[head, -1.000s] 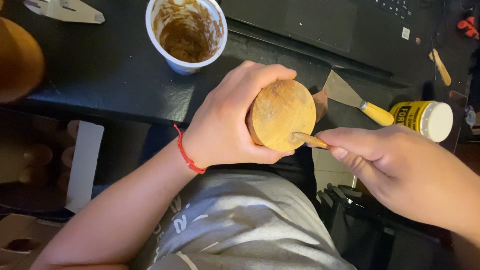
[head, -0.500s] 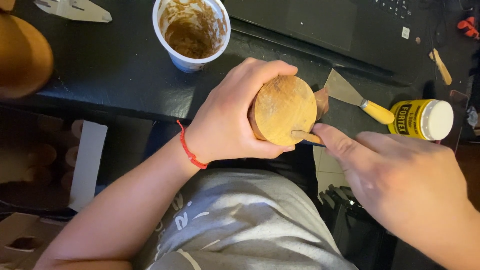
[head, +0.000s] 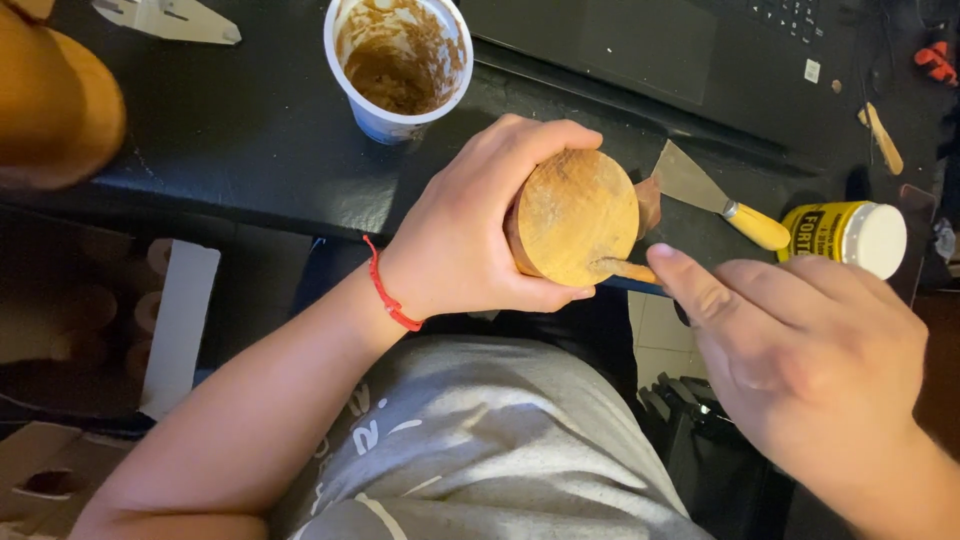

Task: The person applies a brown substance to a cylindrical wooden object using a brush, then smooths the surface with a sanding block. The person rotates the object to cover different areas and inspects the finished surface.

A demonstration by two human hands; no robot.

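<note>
Left hand (head: 465, 245) wrapped around a round wooden block (head: 577, 217), held just off the tabletop's (head: 230, 130) near edge. Right hand (head: 800, 350) pinching a thin wooden stick (head: 628, 269) against its flat face. Probably rigid, fairly light, smooth; best gripped around the curved side.

There are one round wooden piece (head: 578, 215), one small stick (head: 628, 270), one paste-smeared white cup (head: 399, 65), one yellow-handled putty knife (head: 715, 197), one yellow white-capped jar (head: 845, 234), one laptop (head: 690, 50) and two hands.
</note>
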